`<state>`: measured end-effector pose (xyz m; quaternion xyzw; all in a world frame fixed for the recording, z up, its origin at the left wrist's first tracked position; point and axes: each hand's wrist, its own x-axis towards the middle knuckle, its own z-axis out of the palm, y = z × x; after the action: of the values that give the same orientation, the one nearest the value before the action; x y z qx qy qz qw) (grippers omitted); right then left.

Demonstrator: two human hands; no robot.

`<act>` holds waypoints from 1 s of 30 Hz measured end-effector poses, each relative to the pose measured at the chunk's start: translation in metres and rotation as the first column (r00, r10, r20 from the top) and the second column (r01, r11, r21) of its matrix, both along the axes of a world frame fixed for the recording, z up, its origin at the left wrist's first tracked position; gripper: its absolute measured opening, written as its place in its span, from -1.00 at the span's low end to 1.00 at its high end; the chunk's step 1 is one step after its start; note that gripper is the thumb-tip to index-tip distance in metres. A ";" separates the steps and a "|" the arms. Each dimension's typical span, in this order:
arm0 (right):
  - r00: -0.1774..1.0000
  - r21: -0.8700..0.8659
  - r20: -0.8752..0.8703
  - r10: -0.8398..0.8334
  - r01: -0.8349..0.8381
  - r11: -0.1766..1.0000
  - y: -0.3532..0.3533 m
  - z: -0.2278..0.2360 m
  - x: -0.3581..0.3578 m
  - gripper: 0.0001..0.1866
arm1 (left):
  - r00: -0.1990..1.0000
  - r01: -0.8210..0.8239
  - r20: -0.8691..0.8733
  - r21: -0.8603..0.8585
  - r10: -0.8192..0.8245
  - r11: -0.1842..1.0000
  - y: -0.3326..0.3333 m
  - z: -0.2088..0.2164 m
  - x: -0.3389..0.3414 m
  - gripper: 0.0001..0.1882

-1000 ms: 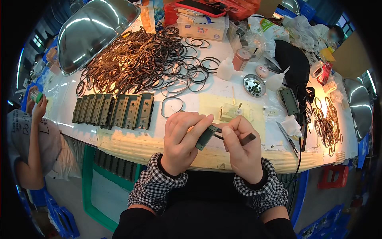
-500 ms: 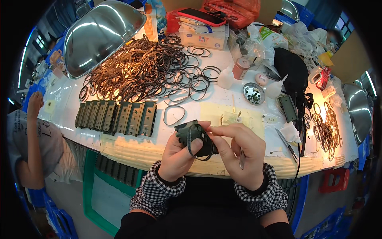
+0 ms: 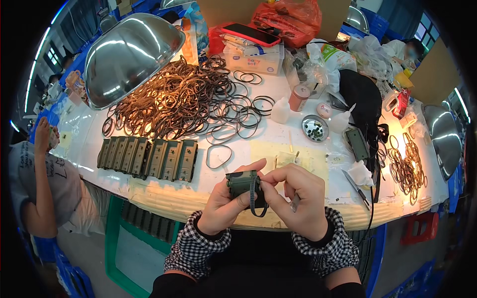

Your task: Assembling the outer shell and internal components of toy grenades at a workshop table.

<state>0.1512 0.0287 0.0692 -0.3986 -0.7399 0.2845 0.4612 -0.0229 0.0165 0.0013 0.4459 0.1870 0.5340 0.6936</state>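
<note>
My left hand grips a small dark green plastic hull with darker patches, like a toy tank body, above the near table edge. A black ribbed rubber track is looped at its right end and hangs down below it. My right hand is closed, thumb and forefinger pinching at that end; what lies between the tips is hidden. A thin metal tool is tucked in the same hand's curled fingers. One loose track lies on the table beyond my left hand.
Several green hulls stand in a row at left, before a big heap of tracks under a metal lamp shade. A small dish, a knife and more tracks lie right. A co-worker's arm is far left.
The hull has been turned in my hands, so its flat patched face shows instead of its wheeled side. The track's loop has swung to its right end. The whole view has shifted slightly.
</note>
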 end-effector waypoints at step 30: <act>0.997 0.038 0.080 -0.004 0.001 0.999 -0.007 -0.011 0.010 -0.88 | 0.904 0.086 -0.426 0.104 -0.034 0.991 0.002 0.027 -0.014 -0.43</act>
<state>0.1615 0.0220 0.0579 -0.4018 -0.7626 0.2535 0.4389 -0.0364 0.0189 0.0281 0.5977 0.2866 0.4131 0.6244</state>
